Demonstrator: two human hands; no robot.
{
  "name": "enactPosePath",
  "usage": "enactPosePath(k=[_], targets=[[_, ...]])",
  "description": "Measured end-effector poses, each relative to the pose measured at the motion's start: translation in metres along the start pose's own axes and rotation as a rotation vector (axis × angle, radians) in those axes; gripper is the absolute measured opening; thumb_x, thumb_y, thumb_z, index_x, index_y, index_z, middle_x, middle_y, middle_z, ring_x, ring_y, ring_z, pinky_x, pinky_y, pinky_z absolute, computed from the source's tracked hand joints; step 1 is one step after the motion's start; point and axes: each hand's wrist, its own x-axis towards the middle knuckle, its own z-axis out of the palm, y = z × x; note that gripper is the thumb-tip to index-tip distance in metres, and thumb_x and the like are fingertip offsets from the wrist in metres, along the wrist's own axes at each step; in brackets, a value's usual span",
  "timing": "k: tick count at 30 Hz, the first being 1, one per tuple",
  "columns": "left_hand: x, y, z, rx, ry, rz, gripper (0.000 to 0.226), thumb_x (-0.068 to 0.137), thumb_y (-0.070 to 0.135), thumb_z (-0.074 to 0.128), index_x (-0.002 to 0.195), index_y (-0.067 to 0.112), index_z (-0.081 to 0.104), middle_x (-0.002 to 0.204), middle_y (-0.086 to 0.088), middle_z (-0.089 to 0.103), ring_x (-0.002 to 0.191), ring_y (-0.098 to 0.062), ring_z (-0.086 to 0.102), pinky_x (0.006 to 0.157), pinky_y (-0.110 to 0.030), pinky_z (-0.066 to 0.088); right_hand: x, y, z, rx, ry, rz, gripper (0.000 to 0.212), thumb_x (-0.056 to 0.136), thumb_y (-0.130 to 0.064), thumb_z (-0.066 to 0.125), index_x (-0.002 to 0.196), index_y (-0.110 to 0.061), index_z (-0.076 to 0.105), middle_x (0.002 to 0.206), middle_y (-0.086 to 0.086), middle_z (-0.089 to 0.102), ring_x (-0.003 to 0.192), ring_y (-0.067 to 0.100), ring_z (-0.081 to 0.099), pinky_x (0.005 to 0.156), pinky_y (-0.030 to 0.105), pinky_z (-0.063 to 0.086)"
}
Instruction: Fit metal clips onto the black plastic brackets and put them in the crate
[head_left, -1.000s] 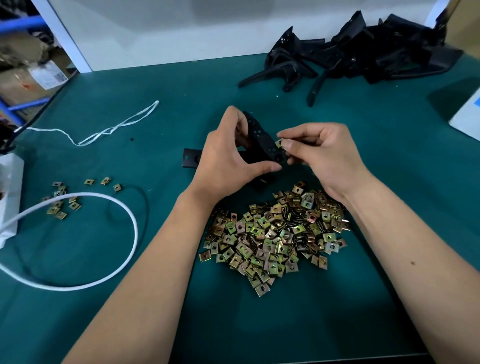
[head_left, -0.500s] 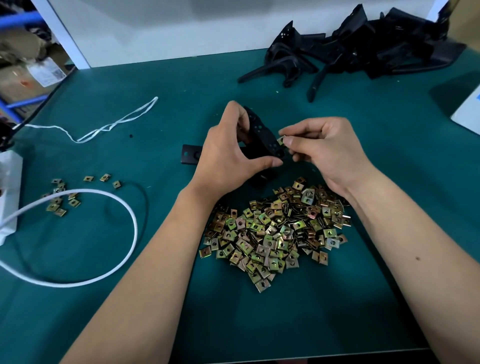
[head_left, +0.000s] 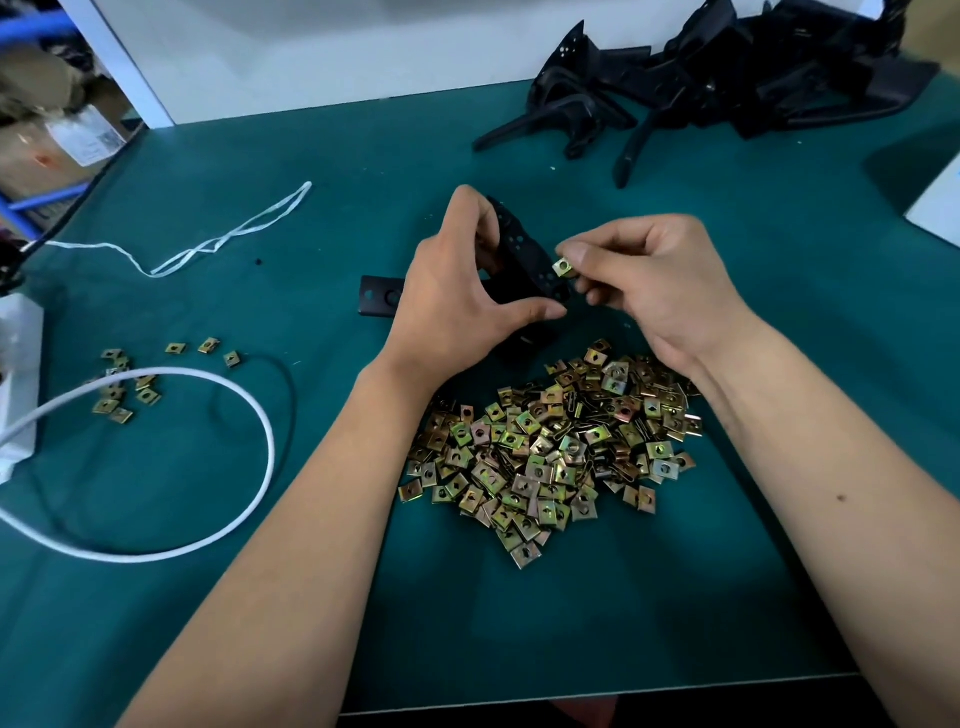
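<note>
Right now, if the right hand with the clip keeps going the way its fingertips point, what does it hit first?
Most likely the black bracket held by the left hand; the right hand pinches the clip right beside its edge.

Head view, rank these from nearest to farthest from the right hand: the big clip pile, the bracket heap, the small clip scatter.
From the right hand:
1. Big clip pile, just below it.
2. Bracket heap, at the table's far edge.
3. Small clip scatter, far left by the white cable.

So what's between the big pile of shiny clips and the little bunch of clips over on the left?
In the head view, the person's left forearm crosses that stretch, and nearer the small bunch lies a white cable loop on the green table. The big pile sits right of the forearm.
</note>
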Motion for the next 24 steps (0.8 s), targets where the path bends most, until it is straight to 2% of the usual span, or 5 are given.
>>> enactPosePath(k=[5, 14, 18, 21, 24], targets=[[0.0002, 0.0006, -0.0001, -0.002, -0.008, 0.016, 0.08, 0.058, 0.058, 0.094, 0.097, 0.016, 0.038, 0.084, -0.001, 0.057, 0.071, -0.025, 0.059, 0.065, -0.049, 0.051, 0.0001, 0.003, 0.0004, -0.061, 0.021, -0.073, 0.021, 0.087, -0.001, 0.078, 0.106, -0.009, 0.073, 0.08, 0.006, 0.074, 0.068, 0.017, 0.062, 0.065, 0.024, 0.053], [-0.0013, 0.0037, 0.0011, 0.038, -0.002, 0.003, 0.08, 0.058, 0.056, 0.094, 0.098, 0.014, 0.038, 0.082, 0.006, 0.052, 0.071, -0.024, 0.056, 0.065, -0.047, 0.049, -0.0013, 0.005, 0.0042, -0.077, 0.013, -0.127, 0.02, 0.087, 0.001, 0.077, 0.091, -0.016, 0.066, 0.075, 0.002, 0.066, 0.064, 0.01, 0.058, 0.063, 0.022, 0.049], [-0.0018, 0.0068, 0.0027, 0.066, -0.005, -0.006, 0.079, 0.058, 0.052, 0.094, 0.099, 0.014, 0.038, 0.081, 0.005, 0.052, 0.071, -0.021, 0.052, 0.064, -0.043, 0.047, -0.0032, 0.0047, 0.0079, -0.136, -0.042, -0.177, 0.02, 0.087, 0.001, 0.077, 0.094, -0.015, 0.066, 0.075, -0.001, 0.067, 0.07, 0.007, 0.06, 0.071, 0.021, 0.049], [-0.0014, 0.0081, 0.0032, 0.07, 0.001, -0.019, 0.08, 0.056, 0.051, 0.095, 0.098, 0.016, 0.036, 0.079, 0.008, 0.049, 0.069, -0.017, 0.047, 0.062, -0.038, 0.044, -0.0026, 0.0013, 0.0075, -0.22, -0.07, -0.221, 0.018, 0.088, -0.002, 0.076, 0.096, -0.015, 0.067, 0.074, 0.001, 0.065, 0.07, 0.009, 0.057, 0.071, 0.02, 0.047], [0.0002, 0.0073, 0.0026, 0.063, -0.011, -0.038, 0.08, 0.056, 0.052, 0.095, 0.097, 0.019, 0.034, 0.078, 0.009, 0.048, 0.067, -0.016, 0.047, 0.06, -0.039, 0.045, -0.0025, -0.0002, 0.0065, -0.336, -0.078, -0.27, 0.018, 0.089, -0.008, 0.077, 0.104, -0.012, 0.067, 0.078, 0.01, 0.07, 0.071, 0.012, 0.057, 0.072, 0.024, 0.047]])
